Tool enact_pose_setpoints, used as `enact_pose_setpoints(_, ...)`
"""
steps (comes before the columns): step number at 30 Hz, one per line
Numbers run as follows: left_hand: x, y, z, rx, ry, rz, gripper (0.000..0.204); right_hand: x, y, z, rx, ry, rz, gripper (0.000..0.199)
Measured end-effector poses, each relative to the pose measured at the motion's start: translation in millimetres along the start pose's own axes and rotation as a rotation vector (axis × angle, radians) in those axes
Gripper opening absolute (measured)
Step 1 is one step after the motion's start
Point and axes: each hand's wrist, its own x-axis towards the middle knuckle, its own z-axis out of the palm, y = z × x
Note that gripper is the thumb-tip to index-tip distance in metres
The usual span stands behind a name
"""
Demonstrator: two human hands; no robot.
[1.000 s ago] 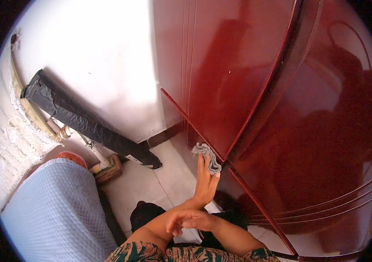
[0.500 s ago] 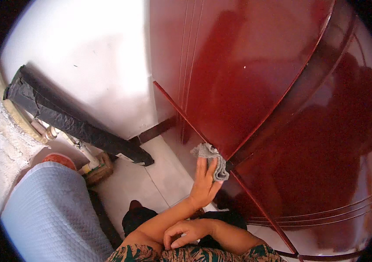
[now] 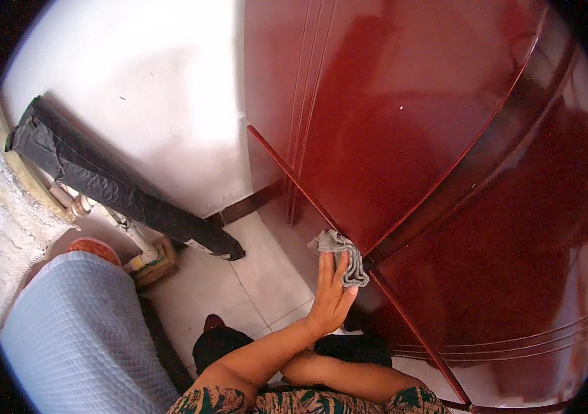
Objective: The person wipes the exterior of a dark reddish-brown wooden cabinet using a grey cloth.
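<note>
My left hand (image 3: 332, 303) is closed on a crumpled grey cloth (image 3: 349, 259), its fingers pressing it against a glossy dark-red panelled piece of furniture (image 3: 459, 200). The cloth lies on a thin raised red strip (image 3: 294, 177), close to where a long seam between two panels meets it. My left forearm reaches up from the lower edge and crosses over my right arm (image 3: 356, 379). The right arm is bent across my body, with its hand and fingers hidden under the left forearm.
A long black-wrapped bundle (image 3: 121, 190) leans by the white wall (image 3: 149, 90), its lower end on the tiled floor (image 3: 235, 300). Pale pipes (image 3: 138, 245) run behind it to a brownish block (image 3: 156, 265). At left is a light-blue quilted cover (image 3: 87, 331).
My left hand and the cloth have shifted slightly right in the picture, as the view itself moved a little. My right hand, visible earlier with curled fingers, has slipped behind the left forearm.
</note>
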Motion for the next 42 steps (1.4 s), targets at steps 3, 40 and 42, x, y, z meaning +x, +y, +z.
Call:
enact_pose_setpoints(3, 18, 7, -1, -0.132, 0.154, -0.049, 0.066, 4, -4, 12, -0.072, 0.13, -0.149, 0.04)
enact_pose_setpoints(40, 42, -116, -12, -0.622, 0.546, -0.851, 0.08, 18, 5, 2, -0.048, 0.103, -0.134, 0.036)
enact_pose_setpoints(42, 62, -85, -14, -0.454, 0.551, -0.713, 0.077, 16, 6, -5, -0.034, 0.09, -0.095, 0.037)
